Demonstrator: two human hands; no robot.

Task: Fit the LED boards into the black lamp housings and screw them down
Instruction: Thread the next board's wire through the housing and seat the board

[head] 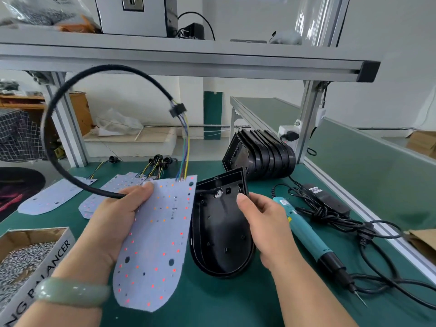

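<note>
My left hand [118, 215] grips a white LED board [155, 244] by its left edge, tilted above the green bench. Coloured wires rise from the board's top into a black sleeved cable [54, 109] that loops up and back down past my left hand into the hole at the top of a black lamp housing [219, 234]. My right hand [264, 223] holds that housing by its right rim, open side up, just right of the board. More LED boards [52, 197] lie flat at the left. A stack of black housings [262, 156] stands behind.
A teal electric screwdriver [311, 239] lies at the right with its tangled black cord [342, 218] and power adapter. A cardboard box of screws [21, 258] sits at the front left. An aluminium shelf frame [188, 60] crosses overhead.
</note>
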